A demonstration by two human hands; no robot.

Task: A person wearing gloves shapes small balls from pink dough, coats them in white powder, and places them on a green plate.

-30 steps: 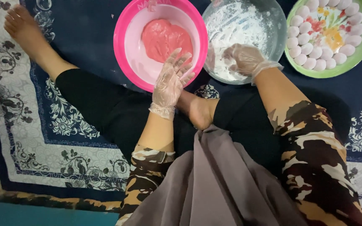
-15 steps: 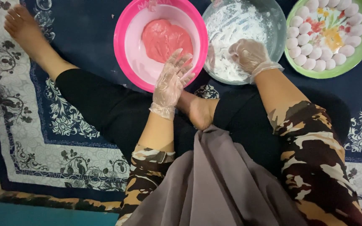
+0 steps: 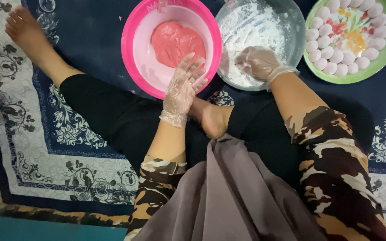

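Gloved hands — left hand (image 3: 182,87) over pink bowl (image 3: 132,53), right hand (image 3: 259,62) perhaps pinching flour (image 3: 251,31).

Round pink plastic bowl (image 3: 132,49) sits upright on the carpet, holding a flattened lump of pink dough (image 3: 175,42) against its far side. Just right of it, nearly touching: round clear glass bowl (image 3: 298,40), upright, coated inside with loose white flour (image 3: 251,31).

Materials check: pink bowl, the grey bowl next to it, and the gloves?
Pink bowl: likely plastic, opaque, uniform bright colour with a soft sheen.
Grey bowl: probably metal or glass; powder coats it, so the look leaves it open.
Gloves on left hand and right hand: thin clear plastic film, wrinkled, skin showing through.
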